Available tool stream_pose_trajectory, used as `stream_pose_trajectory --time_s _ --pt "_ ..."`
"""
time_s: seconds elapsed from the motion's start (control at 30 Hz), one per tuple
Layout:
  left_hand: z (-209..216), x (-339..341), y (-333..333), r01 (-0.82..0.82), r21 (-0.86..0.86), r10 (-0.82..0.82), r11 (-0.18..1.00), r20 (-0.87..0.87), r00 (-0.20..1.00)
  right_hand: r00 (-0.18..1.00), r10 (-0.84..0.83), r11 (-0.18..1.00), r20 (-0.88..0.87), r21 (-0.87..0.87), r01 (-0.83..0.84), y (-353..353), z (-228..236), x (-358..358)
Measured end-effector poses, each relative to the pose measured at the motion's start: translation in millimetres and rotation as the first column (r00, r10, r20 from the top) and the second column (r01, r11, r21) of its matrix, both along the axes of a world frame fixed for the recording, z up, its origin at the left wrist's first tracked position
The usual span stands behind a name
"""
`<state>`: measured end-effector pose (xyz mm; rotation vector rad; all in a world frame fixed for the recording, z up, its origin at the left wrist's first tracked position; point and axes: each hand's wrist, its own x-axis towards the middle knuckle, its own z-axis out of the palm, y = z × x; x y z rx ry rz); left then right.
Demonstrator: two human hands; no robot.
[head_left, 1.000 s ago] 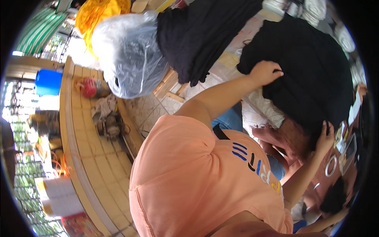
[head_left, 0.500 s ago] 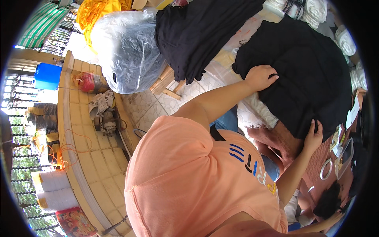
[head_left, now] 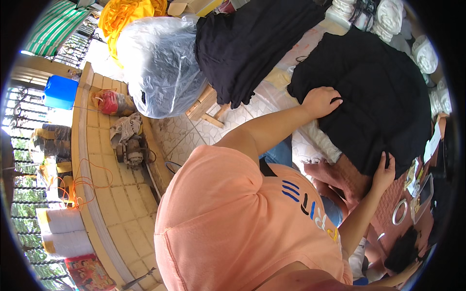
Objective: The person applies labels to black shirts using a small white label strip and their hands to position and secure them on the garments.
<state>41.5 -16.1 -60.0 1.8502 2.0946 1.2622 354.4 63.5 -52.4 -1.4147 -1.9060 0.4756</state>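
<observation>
Container [head_left: 60, 92] in blue sits at the far left of my feed, and right of it I make out a motor [head_left: 131, 152] on the tiled ledge [head_left: 122, 201]. A clear plastic bag [head_left: 165, 72] bulges against a dark cloth [head_left: 242, 51]. Next I have the left hand [head_left: 320, 102] on the left part of a black cloth [head_left: 378, 80] spread at upper right; its fingers curl together, but I can't tell whether they pinch. The right hand [head_left: 385, 171] touches the lower edge, two fingers slightly apart, thumb hidden from me. Farther right lies a white ring [head_left: 394, 216].
</observation>
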Motion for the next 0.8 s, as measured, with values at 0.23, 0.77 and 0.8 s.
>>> stream_pose_trajectory --time_s 0.23,0.77,0.8 --pt "3.1 -0.4 -3.4 0.004 0.009 -0.004 1.0 0.004 1.0 1.0 -0.003 1.0 -0.004 -0.01 0.003 -1.5 -1.1 -0.2" --pt "50.0 -59.9 29.1 0.308 -0.477 -0.3 0.823 0.096 0.949 0.997 0.041 0.984 -0.07 0.174 -0.028 29.4 45.9 39.0" --pt "35.3 -61.1 32.1 0.235 -0.355 -0.264 0.905 -0.036 0.964 1.0 0.009 0.97 -0.008 0.244 -0.007 23.9 46.1 37.5"
